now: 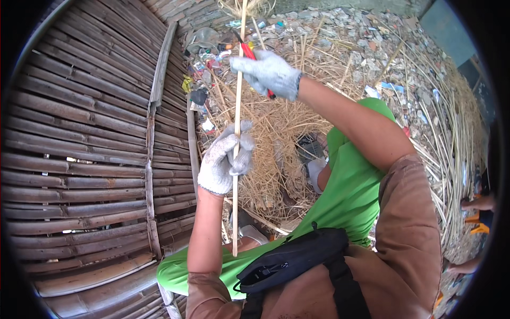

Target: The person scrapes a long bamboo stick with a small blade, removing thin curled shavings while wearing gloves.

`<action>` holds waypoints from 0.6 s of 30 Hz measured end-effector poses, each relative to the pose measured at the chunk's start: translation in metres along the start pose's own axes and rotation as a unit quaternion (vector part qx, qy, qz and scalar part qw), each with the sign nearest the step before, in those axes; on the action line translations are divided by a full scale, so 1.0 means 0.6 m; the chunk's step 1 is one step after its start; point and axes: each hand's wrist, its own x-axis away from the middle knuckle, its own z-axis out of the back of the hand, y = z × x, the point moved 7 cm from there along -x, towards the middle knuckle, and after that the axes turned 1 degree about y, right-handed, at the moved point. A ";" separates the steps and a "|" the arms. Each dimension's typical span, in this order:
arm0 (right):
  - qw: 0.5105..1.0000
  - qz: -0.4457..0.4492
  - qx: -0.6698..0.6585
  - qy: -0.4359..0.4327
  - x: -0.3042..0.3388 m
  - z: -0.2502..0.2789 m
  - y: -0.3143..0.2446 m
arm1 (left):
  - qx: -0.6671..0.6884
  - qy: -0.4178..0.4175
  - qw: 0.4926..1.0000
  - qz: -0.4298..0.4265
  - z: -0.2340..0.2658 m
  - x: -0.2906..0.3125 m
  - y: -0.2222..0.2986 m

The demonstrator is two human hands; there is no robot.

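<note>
A long pale strip [237, 111], which looks like split bamboo, runs upright through the middle of the view. My left hand [223, 157], in a white knit glove, closes its fingers round the strip's lower part. Higher up, my gloved right hand [273, 73] grips a knife [248, 51] with a red handle and a dark blade. The blade lies against or just beside the strip near its upper end; exactly how they touch I cannot tell. Thin shavings [287, 122] are heaped below both hands.
A slatted bamboo platform [79, 170] fills the left side. Rubble and litter [366, 53] cover the ground at the back, near a brick wall [180, 13]. Long thin strips [430, 154] lie at the right. A black bag [292, 260] rests across my front, over green cloth. Another person's hand [478, 203] shows at the right edge.
</note>
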 end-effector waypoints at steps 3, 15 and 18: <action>0.985 -0.056 0.109 -0.123 0.050 -0.078 0.024 | -0.034 0.064 0.997 -0.016 0.001 -0.003 0.030; 0.906 0.165 0.370 -0.122 0.063 -0.105 0.049 | -0.028 0.119 0.992 -0.013 0.049 0.147 -0.023; 0.869 0.164 0.445 -0.141 0.080 -0.145 0.078 | -0.005 0.161 0.987 0.000 0.067 0.155 -0.060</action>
